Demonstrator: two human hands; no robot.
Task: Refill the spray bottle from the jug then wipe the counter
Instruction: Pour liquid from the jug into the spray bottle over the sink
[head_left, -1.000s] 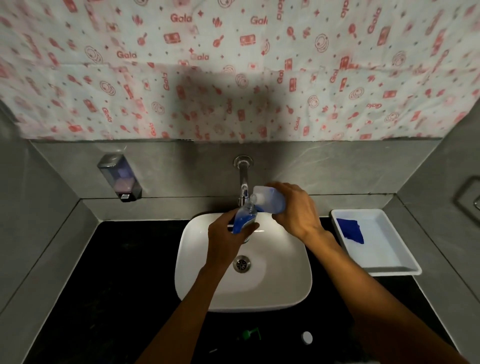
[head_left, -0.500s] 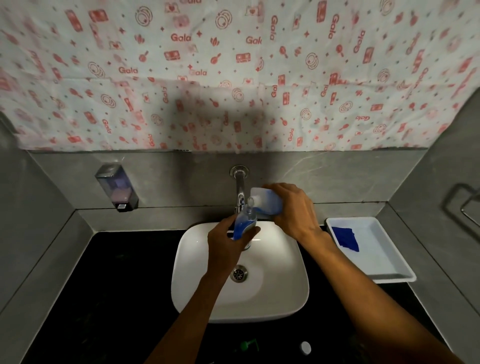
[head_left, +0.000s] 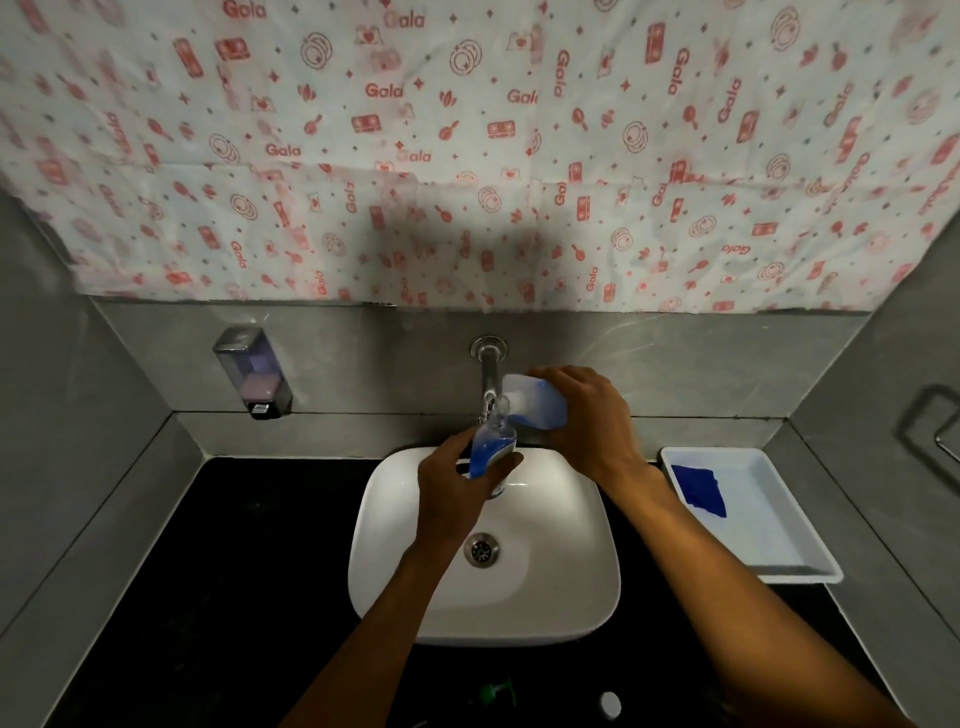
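Note:
Over the white basin (head_left: 561, 597), my left hand (head_left: 452, 493) grips a small clear spray bottle (head_left: 491, 452) that is partly full of blue liquid and has no spray head on. My right hand (head_left: 592, 421) holds the pale jug (head_left: 535, 408) tipped to the left, its mouth at the bottle's open neck. A green spray head (head_left: 496, 693) and a white cap (head_left: 610, 705) lie on the black counter (head_left: 234, 571) in front of the basin. A blue cloth (head_left: 698, 491) lies in the white tray (head_left: 779, 545) to the right.
A chrome tap (head_left: 488, 379) comes out of the grey wall just behind the bottle. A soap dispenser (head_left: 253, 371) hangs on the wall at left. Grey walls close in the counter on both sides, with a metal holder (head_left: 935, 431) at right.
Both hands have held the same pouring pose. The view has tilted up a little, so hands and basin sit lower in the frame.

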